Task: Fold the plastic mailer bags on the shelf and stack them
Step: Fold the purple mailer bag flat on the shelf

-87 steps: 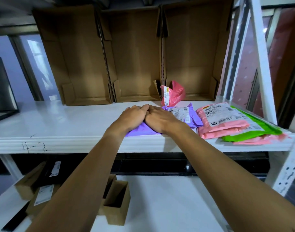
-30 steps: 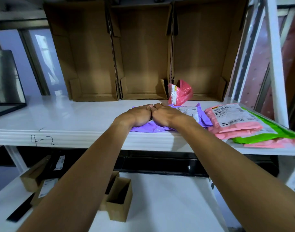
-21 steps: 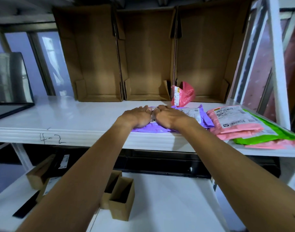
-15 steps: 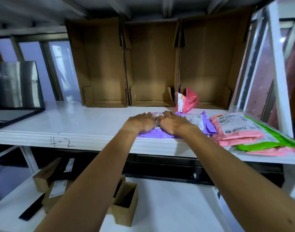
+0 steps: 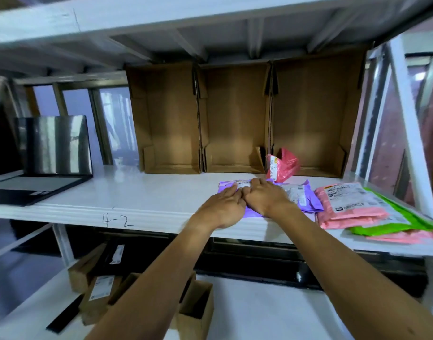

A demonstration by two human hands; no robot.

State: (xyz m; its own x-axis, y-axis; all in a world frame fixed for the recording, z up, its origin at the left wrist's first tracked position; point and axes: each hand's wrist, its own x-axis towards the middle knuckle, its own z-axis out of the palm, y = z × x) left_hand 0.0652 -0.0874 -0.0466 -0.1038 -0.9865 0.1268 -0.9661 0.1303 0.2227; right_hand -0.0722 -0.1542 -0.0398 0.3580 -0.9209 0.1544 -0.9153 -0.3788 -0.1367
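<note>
Left hand (image 5: 221, 207) and right hand (image 5: 265, 199) lie flat, side by side and touching, pressing the purple mailer (image 5: 225, 188) down on the white shelf (image 5: 149, 197). At their three o'clock sits a pink-and-green mailer stack (image 5: 353, 209).

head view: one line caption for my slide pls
Left hand and right hand press a purple mailer flat on the white shelf beside a pink and green stack.

Left hand (image 5: 224, 208) and right hand (image 5: 265, 197) side by side, thumbs touching, pressing on the purple bag (image 5: 226, 188) near the front of the shelf (image 5: 149, 195); a stack of pink and green bags (image 5: 353, 213) lies to its right.
</note>
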